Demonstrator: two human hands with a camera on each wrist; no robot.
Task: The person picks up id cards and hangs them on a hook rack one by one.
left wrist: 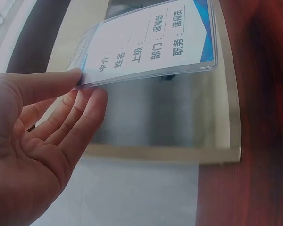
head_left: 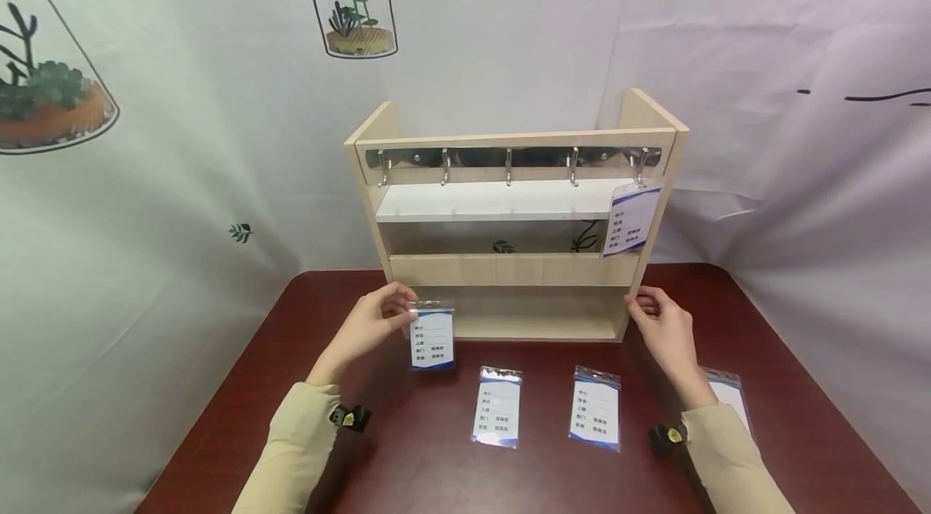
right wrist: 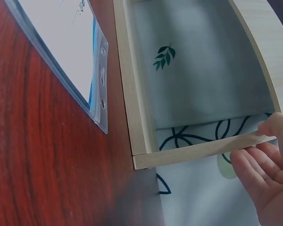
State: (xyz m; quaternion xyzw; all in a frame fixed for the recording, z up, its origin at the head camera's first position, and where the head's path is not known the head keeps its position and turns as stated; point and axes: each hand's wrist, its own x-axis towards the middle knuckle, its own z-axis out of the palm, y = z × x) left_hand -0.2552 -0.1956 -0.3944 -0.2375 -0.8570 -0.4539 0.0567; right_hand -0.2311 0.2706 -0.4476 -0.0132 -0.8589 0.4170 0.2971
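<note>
My left hand (head_left: pixel 372 318) pinches the upper corner of a clear-sleeved name badge (head_left: pixel 432 340) between thumb and fingers. In the left wrist view, that badge (left wrist: pixel 141 42) is printed white and blue and is held before the rack's lower left side. My right hand (head_left: pixel 663 330) grips the right side panel of the wooden rack (head_left: pixel 509 270) low down; the right wrist view shows thumb and fingers on either side of the panel's edge (right wrist: pixel 203 148). Another badge (head_left: pixel 631 219) hangs from the rightmost hook (head_left: pixel 641 166) of the metal strip along the rack's top.
On the dark red table (head_left: pixel 436 473) lie a badge (head_left: pixel 498 407) at the middle, a second badge (head_left: pixel 596 407) to its right, and a third badge (head_left: pixel 727 394) partly behind my right forearm. White curtain cloth (head_left: pixel 494 29) with plant prints surrounds the table.
</note>
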